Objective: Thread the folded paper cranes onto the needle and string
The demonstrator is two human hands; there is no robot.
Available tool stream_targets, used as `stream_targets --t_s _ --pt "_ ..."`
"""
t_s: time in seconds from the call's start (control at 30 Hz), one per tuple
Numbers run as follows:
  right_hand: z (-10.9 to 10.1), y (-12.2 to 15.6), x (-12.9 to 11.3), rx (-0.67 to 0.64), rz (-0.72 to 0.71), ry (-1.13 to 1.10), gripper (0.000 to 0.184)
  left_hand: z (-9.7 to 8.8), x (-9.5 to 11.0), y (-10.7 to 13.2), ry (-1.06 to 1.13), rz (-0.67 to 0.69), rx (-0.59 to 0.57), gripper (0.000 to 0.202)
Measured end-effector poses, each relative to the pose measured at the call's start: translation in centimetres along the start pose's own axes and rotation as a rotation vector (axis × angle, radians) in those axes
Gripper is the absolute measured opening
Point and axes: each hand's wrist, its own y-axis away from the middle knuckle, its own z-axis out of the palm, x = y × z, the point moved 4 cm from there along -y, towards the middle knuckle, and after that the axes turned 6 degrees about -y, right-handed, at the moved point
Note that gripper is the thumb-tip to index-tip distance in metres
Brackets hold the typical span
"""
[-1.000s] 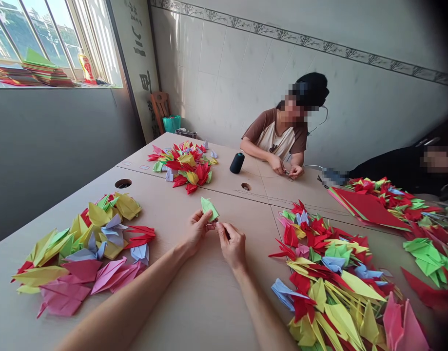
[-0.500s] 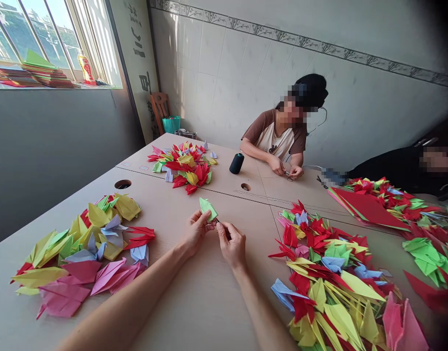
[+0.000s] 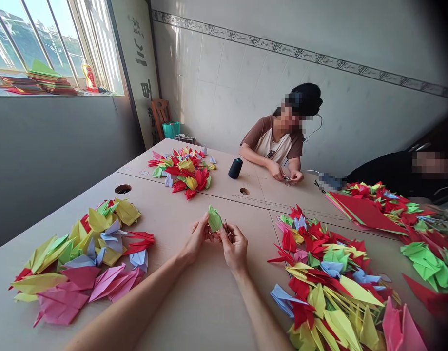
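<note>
Here, the left hand pinches a folded green paper at its lower edge, thumb against fingers. The paper is in the air above the table, between both hands. Its long axis is nearly upright, and its sharp tip points up, leaning a little to the left. The right hand is closed narrow on a thin dark stick just beside the paper; what the stick is, I cannot tell. A left pile and a right pile of folded papers lie at the sides. A black spool stands far behind, near another person.
</note>
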Motion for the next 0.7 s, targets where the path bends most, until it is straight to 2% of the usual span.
stream_targets --t_s 0.1,0.3,0.53,0.7 --pt "0.1 0.0 -0.1 -0.002 -0.002 -0.001 0.025 0.1 0.1 0.0 0.03 0.0 -0.017 0.046" --pt "-0.2 -0.2 0.3 0.056 0.041 -0.082 0.029 0.2 0.5 0.2 -0.072 0.078 0.002 0.027" --pt "-0.3 -0.3 0.3 0.068 0.069 -0.155 0.03 0.6 1.0 0.6 -0.089 0.227 0.031 0.032" --pt "-0.3 -0.4 0.1 0.066 0.037 -0.182 0.024 0.9 1.1 1.0 -0.239 0.305 0.02 0.022"
